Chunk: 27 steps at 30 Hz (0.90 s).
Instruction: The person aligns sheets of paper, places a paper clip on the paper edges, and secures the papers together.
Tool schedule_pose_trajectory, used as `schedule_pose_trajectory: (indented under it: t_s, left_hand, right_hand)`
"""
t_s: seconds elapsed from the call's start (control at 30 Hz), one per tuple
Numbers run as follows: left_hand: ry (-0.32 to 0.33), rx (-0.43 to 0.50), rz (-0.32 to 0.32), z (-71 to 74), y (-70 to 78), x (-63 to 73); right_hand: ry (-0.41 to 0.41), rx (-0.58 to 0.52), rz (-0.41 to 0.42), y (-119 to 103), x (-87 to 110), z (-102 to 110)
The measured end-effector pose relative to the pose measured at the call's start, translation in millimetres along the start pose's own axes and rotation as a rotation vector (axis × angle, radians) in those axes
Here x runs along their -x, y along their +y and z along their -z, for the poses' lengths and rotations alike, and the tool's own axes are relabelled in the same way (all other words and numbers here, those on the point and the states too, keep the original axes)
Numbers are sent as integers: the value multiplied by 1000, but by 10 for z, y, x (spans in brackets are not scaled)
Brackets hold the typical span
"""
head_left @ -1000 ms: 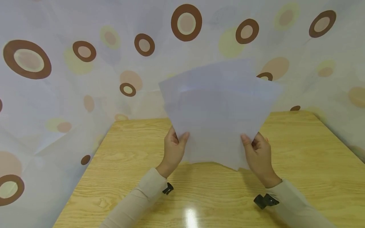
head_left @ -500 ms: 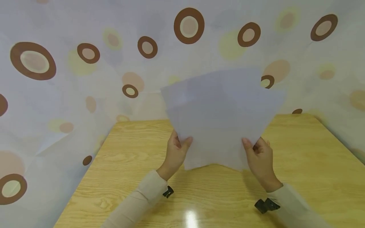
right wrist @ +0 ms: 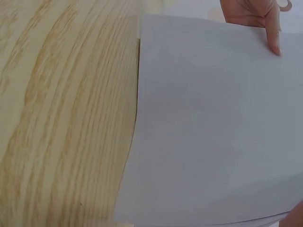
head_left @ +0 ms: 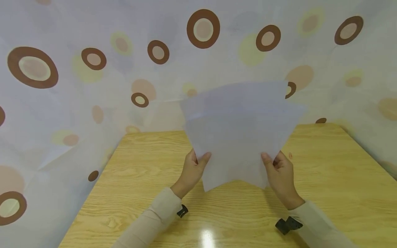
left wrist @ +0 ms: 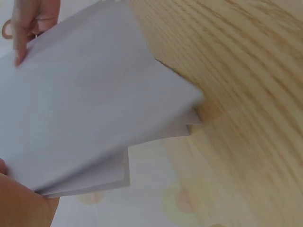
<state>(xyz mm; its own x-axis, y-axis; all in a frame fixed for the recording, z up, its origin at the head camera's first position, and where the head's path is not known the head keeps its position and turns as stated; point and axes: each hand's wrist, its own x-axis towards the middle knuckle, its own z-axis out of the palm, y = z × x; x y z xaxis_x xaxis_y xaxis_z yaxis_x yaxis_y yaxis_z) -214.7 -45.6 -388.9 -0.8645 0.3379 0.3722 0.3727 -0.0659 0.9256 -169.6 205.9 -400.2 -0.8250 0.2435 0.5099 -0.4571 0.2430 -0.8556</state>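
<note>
Several white sheets of paper are held up above the wooden table in the head view, fanned unevenly so that their corners stick out. My left hand pinches their left edge, thumb on the near face and fingers behind. On the right edge, my right hand grips in the same way. The left wrist view shows the paper with staggered lower corners. In the right wrist view the front sheet spans between both hands; fingers behind the paper are hidden.
A small orange paper-clip-like piece lies on the wooden table, just beyond my right hand. Behind the table hangs a pale sheet-like backdrop with brown rings and pastel dots. Both wrists carry black straps.
The paper and both hands have sunk slightly, and the hands have drawn a little closer together. The sheets' offset corners have shifted, with the lower left corner now hanging lower. Both hands keep their hold.
</note>
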Motion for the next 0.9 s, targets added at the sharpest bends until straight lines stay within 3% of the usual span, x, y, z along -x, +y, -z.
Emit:
schedule_pose_trajectory:
  t_s: [0.27, 0.37, 0.6, 0.73, 0.9]
  left_hand:
    - [40, -66, -49, 18, 60, -25]
    - [41, -43, -21, 18, 75, -26]
    - [27, -38, 36, -29, 269, 32]
    - [22, -45, 29, -43, 272, 24]
    - [26, -24, 13, -27, 111, -24]
  right_hand:
    - [21, -20, 36, -56, -27, -2]
    - [26, -30, 34, -57, -25, 1]
    - [20, -21, -18, -37, -10, 3]
    - [25, -12, -18, -69, -16, 8]
    - [30, -37, 19, -107, -34, 25]
